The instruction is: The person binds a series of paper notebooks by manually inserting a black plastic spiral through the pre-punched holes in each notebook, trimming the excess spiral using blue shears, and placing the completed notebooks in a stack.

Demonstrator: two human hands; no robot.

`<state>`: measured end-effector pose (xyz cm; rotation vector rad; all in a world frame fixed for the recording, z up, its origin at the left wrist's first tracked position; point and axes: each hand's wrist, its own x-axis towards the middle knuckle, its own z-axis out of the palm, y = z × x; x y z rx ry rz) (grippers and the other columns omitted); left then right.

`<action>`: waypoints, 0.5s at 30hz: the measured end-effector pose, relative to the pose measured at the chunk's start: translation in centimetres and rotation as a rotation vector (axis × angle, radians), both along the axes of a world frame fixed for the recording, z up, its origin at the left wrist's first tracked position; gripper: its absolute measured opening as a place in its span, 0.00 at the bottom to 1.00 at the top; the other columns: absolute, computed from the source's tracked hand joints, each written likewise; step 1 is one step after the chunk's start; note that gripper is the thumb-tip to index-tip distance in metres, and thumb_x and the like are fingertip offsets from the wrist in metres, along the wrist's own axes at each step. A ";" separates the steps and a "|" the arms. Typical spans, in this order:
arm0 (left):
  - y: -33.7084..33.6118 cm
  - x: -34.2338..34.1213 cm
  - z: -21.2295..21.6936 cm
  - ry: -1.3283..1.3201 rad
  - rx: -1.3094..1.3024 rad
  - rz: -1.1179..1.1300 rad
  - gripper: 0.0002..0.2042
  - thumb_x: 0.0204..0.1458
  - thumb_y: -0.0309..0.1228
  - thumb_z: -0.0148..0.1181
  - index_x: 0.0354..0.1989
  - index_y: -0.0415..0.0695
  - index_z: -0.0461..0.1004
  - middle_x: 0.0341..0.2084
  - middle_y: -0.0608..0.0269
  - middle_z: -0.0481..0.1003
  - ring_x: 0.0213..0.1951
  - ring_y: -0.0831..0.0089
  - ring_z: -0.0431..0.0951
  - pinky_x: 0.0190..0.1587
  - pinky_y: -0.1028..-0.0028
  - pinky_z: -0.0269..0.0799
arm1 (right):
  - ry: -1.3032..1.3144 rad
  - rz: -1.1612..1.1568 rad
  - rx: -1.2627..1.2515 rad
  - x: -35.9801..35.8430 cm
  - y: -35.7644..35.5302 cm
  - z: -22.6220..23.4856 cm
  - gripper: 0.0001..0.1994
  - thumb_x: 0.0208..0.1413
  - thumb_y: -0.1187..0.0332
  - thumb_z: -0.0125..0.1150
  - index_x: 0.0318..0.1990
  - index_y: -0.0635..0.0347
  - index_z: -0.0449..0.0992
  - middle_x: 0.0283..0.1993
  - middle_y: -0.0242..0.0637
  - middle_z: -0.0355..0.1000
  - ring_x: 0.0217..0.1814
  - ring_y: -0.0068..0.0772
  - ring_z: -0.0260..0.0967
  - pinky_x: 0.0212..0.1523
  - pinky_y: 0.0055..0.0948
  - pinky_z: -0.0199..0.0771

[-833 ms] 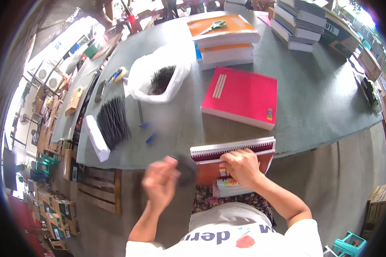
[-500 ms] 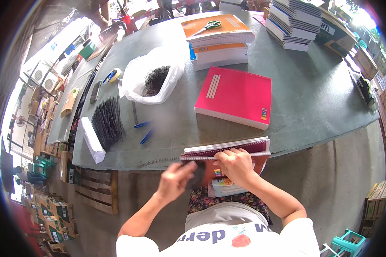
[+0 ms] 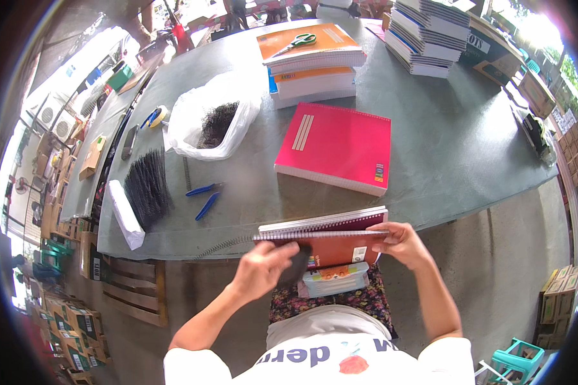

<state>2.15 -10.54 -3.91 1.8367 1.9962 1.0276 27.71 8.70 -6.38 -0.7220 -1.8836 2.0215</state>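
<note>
We see the brown notebook [image 3: 338, 249] on the near side of the pink notebook [image 3: 340, 144], its spiral edge and long axis running left to right. The right hand [image 3: 401, 247] has its grip pinching the brown notebook's right end. The left hand [image 3: 260, 269], toward the pink notebook's near-left, is closer to the other end, fingers curled beside a dark thing [image 3: 297, 264] (blurred, so we cannot tell whether that grip closes on it). Out from that end, near-left of the pink notebook, a coil [image 3: 225, 244] lies at the bench [image 3: 443, 154] edge.

Downward head-worn fisheye view
</note>
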 end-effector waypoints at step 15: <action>2.6 1.6 0.3 0.077 -0.011 -0.217 0.20 0.42 0.18 0.61 0.47 0.47 0.76 0.26 0.57 0.75 0.31 0.63 0.75 0.35 0.72 0.73 | 0.231 -0.327 -0.200 -0.6 -1.7 -4.9 0.11 0.50 0.84 0.58 0.40 0.63 0.77 0.37 0.32 0.76 0.39 0.18 0.71 0.43 0.19 0.70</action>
